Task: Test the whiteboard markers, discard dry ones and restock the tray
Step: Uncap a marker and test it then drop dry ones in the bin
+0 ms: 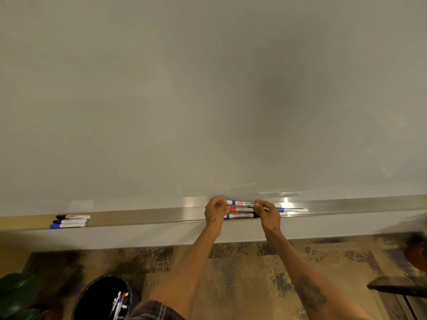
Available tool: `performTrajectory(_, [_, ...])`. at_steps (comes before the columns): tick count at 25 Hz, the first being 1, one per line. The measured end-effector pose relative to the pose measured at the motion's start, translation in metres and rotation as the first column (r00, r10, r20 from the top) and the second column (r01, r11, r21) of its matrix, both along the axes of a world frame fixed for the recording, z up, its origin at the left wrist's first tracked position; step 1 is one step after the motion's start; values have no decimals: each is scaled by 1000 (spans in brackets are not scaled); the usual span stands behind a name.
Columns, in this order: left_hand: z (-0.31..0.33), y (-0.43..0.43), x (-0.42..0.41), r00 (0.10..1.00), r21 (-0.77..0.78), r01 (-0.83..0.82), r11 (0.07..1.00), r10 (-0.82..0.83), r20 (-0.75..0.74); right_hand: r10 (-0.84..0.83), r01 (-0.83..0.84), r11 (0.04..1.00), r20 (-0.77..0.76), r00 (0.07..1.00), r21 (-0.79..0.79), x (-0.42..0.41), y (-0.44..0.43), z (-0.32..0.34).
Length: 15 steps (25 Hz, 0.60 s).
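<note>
A wide whiteboard (208, 100) fills the upper view, with a metal tray (150, 218) along its bottom edge. My left hand (215, 212) and my right hand (268, 213) each pinch an end of a white marker with a blue band (241, 203), held level just above the tray. Under it lie a red-capped marker (241, 209) and a blue-ended marker (239, 216). Another marker with blue (293, 210) lies to the right of my right hand. Three more markers (70, 221), two black-capped and one blue-capped, lie at the tray's left end.
A black bin (92, 296) stands on the floor at lower left, with several markers (120, 303) inside. Green plant leaves (18, 294) show at the far left. A dark object (397, 287) sits at the lower right. The floor is patterned brown.
</note>
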<state>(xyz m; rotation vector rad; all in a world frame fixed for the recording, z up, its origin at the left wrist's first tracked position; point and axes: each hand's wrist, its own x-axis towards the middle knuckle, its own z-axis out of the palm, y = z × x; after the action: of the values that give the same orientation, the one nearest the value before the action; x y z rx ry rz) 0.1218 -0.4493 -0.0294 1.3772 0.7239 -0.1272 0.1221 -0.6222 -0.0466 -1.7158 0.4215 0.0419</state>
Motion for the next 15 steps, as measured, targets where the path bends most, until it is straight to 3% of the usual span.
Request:
performTrajectory(4, [18, 29, -6, 994, -46, -49, 998, 53, 99, 123, -121, 974, -1, 992, 189, -6, 20, 22])
performTrajectory(7, [33, 49, -16, 978, -65, -97, 993, 107, 180, 245, -190, 886, -81, 966, 424, -17, 41, 42])
performTrajectory(8, [41, 58, -20, 970, -65, -97, 993, 109, 217, 293, -223, 874, -102, 951, 432, -20, 52, 48])
performTrajectory(10, [55, 72, -26, 952, -49, -90, 995, 100, 288, 394, -361, 902, -105, 913, 238, -22, 81, 63])
performTrajectory(12, [72, 86, -31, 931, -33, -97, 995, 102, 351, 514, -515, 851, -36, 857, -104, -22, 114, 80])
performTrajectory(15, [102, 106, -38, 896, -12, -96, 995, 91, 434, 555, -493, 793, 89, 827, -359, -24, 159, 105])
